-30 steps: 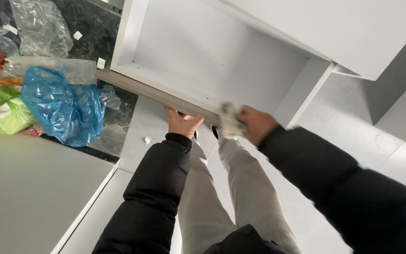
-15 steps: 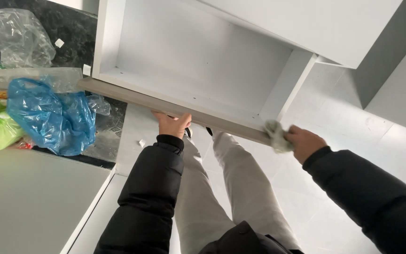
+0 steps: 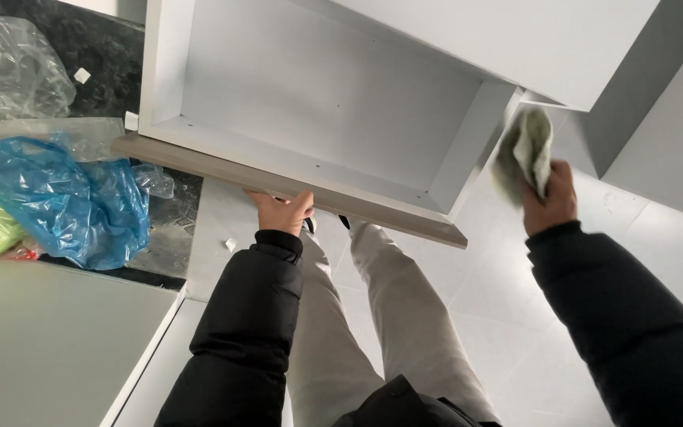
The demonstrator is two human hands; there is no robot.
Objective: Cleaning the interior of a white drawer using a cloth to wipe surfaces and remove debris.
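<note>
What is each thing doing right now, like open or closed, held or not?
Drawer: pulled open, nothing visible inside.
Left hand: gripping the drawer's front edge.
Right hand: raised, closed around the cloth.
Cloth: crumpled, held up beside the drawer's right corner, seemingly off it.
Blue plastic bag: crumpled, lying on the dark counter.
Clear plastic bag: crumpled, untouched.
</note>
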